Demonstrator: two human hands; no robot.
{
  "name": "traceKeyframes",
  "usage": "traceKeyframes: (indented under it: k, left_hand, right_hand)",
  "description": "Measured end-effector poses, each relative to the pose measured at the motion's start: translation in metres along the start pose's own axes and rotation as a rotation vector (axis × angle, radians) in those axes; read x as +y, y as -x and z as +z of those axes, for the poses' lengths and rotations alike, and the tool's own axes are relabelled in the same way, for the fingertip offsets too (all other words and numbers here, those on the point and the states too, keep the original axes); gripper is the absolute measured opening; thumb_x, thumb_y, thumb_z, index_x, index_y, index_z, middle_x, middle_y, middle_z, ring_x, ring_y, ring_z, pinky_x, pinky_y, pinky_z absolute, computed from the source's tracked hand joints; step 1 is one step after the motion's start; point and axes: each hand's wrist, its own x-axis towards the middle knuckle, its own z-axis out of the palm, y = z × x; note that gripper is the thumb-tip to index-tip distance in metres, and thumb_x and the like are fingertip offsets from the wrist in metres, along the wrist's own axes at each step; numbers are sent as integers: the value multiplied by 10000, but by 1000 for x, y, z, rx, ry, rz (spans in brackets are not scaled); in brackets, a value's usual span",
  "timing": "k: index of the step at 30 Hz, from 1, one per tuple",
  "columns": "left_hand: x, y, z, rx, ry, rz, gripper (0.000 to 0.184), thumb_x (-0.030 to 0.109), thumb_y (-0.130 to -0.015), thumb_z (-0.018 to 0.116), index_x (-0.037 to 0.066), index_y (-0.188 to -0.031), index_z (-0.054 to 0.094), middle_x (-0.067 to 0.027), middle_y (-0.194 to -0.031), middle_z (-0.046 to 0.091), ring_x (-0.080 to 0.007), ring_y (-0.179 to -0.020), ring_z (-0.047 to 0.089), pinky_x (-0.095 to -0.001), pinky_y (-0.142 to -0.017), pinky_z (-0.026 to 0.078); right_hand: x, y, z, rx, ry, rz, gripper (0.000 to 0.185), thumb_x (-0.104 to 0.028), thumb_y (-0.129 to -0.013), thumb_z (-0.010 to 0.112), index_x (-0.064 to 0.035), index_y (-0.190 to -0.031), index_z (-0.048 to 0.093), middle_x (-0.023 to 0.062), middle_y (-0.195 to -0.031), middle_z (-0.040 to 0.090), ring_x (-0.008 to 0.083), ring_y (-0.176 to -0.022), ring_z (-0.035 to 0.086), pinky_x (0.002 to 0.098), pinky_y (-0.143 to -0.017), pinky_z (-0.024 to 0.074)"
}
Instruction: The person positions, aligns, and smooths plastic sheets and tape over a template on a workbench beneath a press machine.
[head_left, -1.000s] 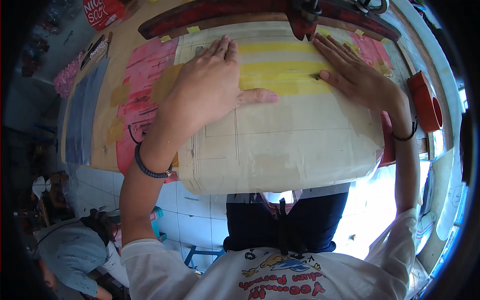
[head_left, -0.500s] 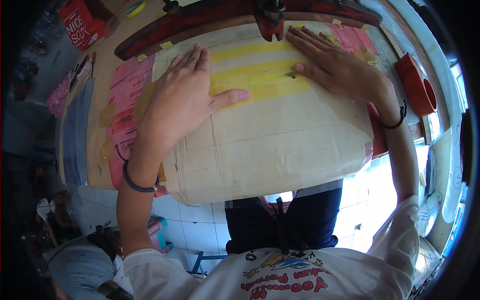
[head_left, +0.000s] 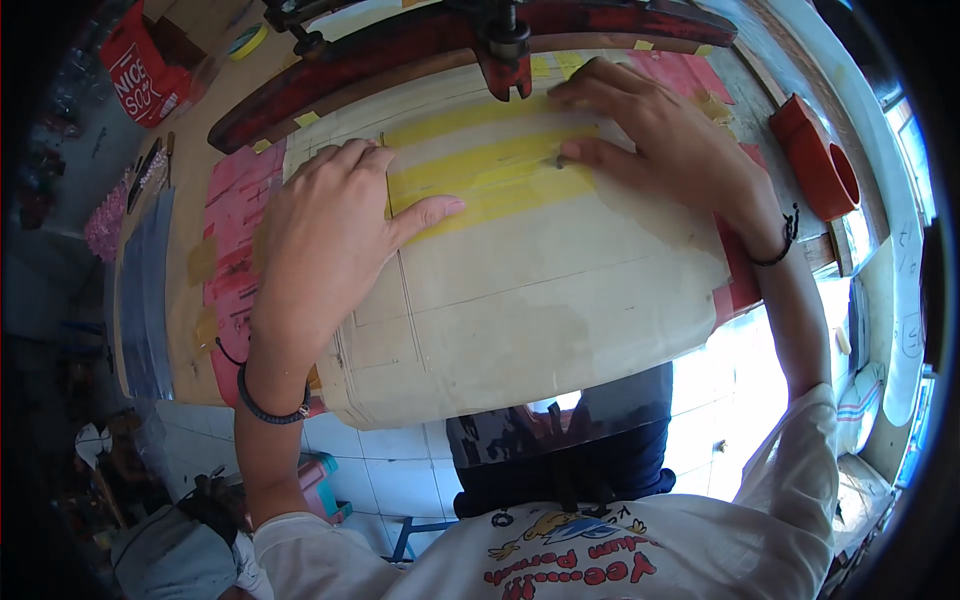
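Observation:
A cream, translucent sheet (head_left: 540, 300) with thin ruled lines covers the board and hangs over its near edge. Strips of yellow tape (head_left: 480, 170) run across its upper part. My left hand (head_left: 330, 225) rests on the sheet's left side, thumb stretched toward the tape and fingers slightly bent. On the right, my right hand (head_left: 665, 140) touches the sheet near the tape's end, with curved fingers and the thumb apart. Neither hand grips anything visible. Beyond the fingers lies a red metal clamp bar (head_left: 400, 65) with a bolted bracket (head_left: 505, 60) at its middle.
Pink-red strips (head_left: 240, 200) flank the sheet. At right sits a red-orange holder (head_left: 815, 160). A red box (head_left: 145, 75), a yellow tape roll (head_left: 247, 41) and blades (head_left: 150, 170) lie at left. Another person's grey-covered head (head_left: 170, 555) is at lower left.
Both hands have lifted slightly from lying flat, their fingers now more bent. The left fingers have drawn back a little toward me. The whole view has shifted slightly.

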Motion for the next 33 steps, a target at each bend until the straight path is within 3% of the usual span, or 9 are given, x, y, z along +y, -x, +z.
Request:
traceKeyframes:
  k: [4,7,13,22,25,28,29,32,33]
  left_hand:
    - [5,0,-5,-45,-1,-26,606,507,-851,726,-24,-1138,670,-194,-1124,683,-370,-999,665,-460,-869,519]
    - [2,2,0,-17,16,-2,567,475,-877,715,-23,-1143,667,-213,-1052,691,-375,-941,676,-460,-837,522]
    - [10,1,-7,-116,170,-50,566,446,-906,698,-41,-1188,642,-265,-836,692,-415,-807,692,-474,-782,534]
    - [16,4,-14,-192,97,-84,627,517,-914,656,22,-1296,599,-269,-836,694,-412,-800,700,-472,-762,547]
    - [11,4,-11,-184,100,-26,670,557,-911,640,69,-1366,573,-256,-821,697,-403,-791,705,-477,-753,552]
    - [8,3,-14,-215,56,-7,807,656,-862,630,93,-1431,531,-231,-794,701,-381,-767,713,-469,-733,560]
    - [9,3,-15,-237,31,-16,865,698,-839,628,97,-1450,515,-222,-784,702,-371,-757,716,-464,-726,563]
    - [7,5,-14,-230,-91,39,1033,824,-726,601,110,-1466,503,-197,-752,702,-349,-726,719,-446,-695,567]
    - [6,4,-14,-239,-96,34,1062,841,-702,595,111,-1467,502,-197,-760,702,-346,-725,719,-441,-689,567]
  right_hand:
    - [-3,-9,8,89,17,79,558,-466,-1000,532,-27,-1340,580,230,-1055,685,369,-885,690,445,-798,545]
    - [-5,-17,12,96,96,59,530,-472,-1001,520,-42,-1293,621,206,-828,696,367,-787,690,461,-741,544]
    - [2,-16,14,106,55,62,511,-479,-993,523,-65,-1267,647,173,-666,660,360,-685,674,460,-674,530]
    - [-1,-11,4,114,-9,132,362,-362,-958,559,-68,-1127,683,161,-679,664,354,-639,655,473,-642,510]
    - [10,-4,-1,113,-36,125,307,-309,-935,580,-66,-1076,702,155,-801,692,338,-745,678,467,-698,521]
    - [23,5,-6,255,44,77,263,-272,-938,589,-64,-1038,717,148,-985,689,333,-935,669,443,-810,518]
    - [26,9,-13,173,66,115,272,-282,-928,646,-59,-1069,712,145,-1124,649,329,-1077,625,427,-924,490]
    - [39,14,-12,158,-6,141,348,-332,-901,703,-52,-1107,702,137,-1154,635,321,-1119,606,417,-973,477]
    - [38,12,-16,74,3,206,451,-366,-885,733,-51,-1202,672,127,-1280,584,292,-1168,593,398,-1040,467]
